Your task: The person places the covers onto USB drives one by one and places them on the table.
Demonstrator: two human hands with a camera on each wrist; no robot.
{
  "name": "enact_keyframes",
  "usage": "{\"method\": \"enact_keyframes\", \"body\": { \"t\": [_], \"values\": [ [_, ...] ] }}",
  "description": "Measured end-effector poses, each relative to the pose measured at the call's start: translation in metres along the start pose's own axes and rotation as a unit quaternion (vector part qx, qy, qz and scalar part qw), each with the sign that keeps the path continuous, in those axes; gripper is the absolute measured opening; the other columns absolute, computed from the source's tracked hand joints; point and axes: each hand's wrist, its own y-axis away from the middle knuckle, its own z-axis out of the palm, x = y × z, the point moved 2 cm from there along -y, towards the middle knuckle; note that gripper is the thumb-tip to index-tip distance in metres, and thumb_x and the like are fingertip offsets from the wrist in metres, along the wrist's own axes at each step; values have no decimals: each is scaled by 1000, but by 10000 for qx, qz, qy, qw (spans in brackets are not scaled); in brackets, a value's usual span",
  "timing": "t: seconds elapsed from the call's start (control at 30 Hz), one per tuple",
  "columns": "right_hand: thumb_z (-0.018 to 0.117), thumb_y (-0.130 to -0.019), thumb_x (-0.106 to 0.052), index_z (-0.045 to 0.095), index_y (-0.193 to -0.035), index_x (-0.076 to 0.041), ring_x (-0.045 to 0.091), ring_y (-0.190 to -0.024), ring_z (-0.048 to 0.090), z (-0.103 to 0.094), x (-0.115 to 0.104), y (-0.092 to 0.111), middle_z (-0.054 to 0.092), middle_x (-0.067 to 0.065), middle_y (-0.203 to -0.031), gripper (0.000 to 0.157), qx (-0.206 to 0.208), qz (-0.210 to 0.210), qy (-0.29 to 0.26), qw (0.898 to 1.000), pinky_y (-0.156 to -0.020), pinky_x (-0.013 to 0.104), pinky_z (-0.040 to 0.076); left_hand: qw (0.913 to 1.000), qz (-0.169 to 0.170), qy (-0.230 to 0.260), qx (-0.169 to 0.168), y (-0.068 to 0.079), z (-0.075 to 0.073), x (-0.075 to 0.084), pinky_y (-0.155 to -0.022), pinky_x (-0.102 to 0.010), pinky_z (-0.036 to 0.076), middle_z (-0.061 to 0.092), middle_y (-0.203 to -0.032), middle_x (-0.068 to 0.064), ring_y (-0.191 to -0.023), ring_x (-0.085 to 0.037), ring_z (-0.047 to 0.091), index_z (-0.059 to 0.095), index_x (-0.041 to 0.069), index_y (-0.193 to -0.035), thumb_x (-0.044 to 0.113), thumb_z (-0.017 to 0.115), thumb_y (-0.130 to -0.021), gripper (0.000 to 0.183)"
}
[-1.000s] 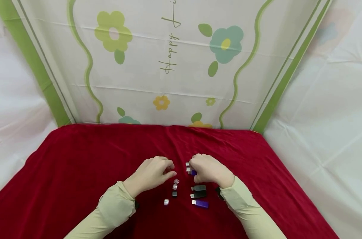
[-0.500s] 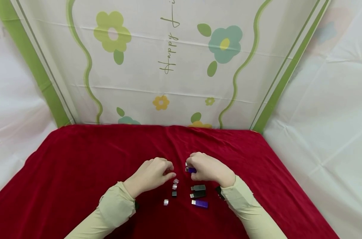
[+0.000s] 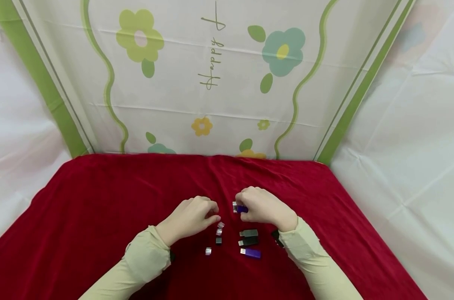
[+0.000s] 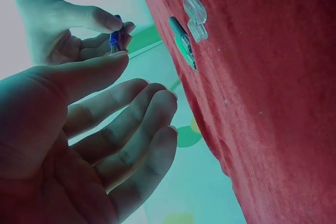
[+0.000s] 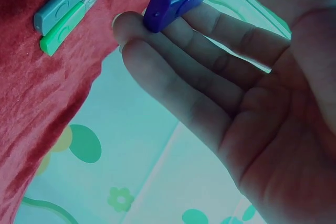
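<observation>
My right hand [image 3: 263, 207] pinches a purple USB stick [image 5: 173, 4] between thumb and fingertips; in the head view its plug end points left. My left hand [image 3: 191, 218] hovers to the left, fingers loosely bent and apart, holding nothing. Just beside its thumb lie two clear caps [image 3: 220, 228], with a dark cap [image 3: 218, 241] below them and another clear cap [image 3: 208, 251] nearer the body. A grey stick [image 3: 248, 233], a black stick [image 3: 248, 241] and a second purple stick [image 3: 251, 253] lie in a column below my right hand, their plugs facing left.
Another grey stick [image 5: 62, 4] and a green stick [image 5: 64, 29] lie side by side on the cloth, mostly hidden by my right hand in the head view. A red velvet cloth [image 3: 137, 196] covers the table. White flower-printed curtains [image 3: 212, 100] stand behind it.
My right hand has shifted slightly toward the far side with the purple stick, whose end now overlaps the silvery ends behind it. The left hand has hardly moved.
</observation>
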Motion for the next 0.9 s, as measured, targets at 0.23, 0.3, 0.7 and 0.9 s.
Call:
{"method": "enact_keyframes", "body": {
  "t": [0.23, 0.3, 0.7, 0.9],
  "values": [
    [74, -70, -7, 51, -66, -20, 8, -60, 43, -1, 0, 1, 43, -11, -64, 26, -76, 69, 87, 9999, -53, 24, 40, 9993, 287, -68, -211, -2, 10, 5, -56, -26, 49, 63, -84, 4, -67, -8, 57, 75, 13, -89, 20, 78, -85, 9],
    [74, -71, -7, 52, -66, -19, 8, -60, 44, -3, 1, 2, 44, -11, -65, 25, -66, 81, 91, 9999, -52, 25, 40, 9988, 365, -137, -295, -5, 14, 6, -55, -26, 48, 62, -83, 4, -67, -9, 56, 75, 14, -87, 19, 78, -85, 6],
    [74, -69, -6, 52, -66, -17, 9, -60, 41, -7, 2, 4, 42, -10, -64, 25, 42, 45, 112, 9999, -51, 25, 38, 9930, 703, -458, -837, -21, 20, 9, -58, -24, 48, 63, -80, 7, -72, -8, 58, 75, 19, -80, 11, 79, -82, 9],
    [75, -69, -6, 54, -67, -17, 9, -60, 43, -6, 2, 4, 43, -10, -65, 24, 8, 74, 55, 10000, -52, 25, 40, 9911, 855, -586, -839, -25, 20, 9, -56, -25, 47, 62, -74, 11, -69, -6, 57, 71, 22, -71, 8, 80, -79, 18]
  ]
}}
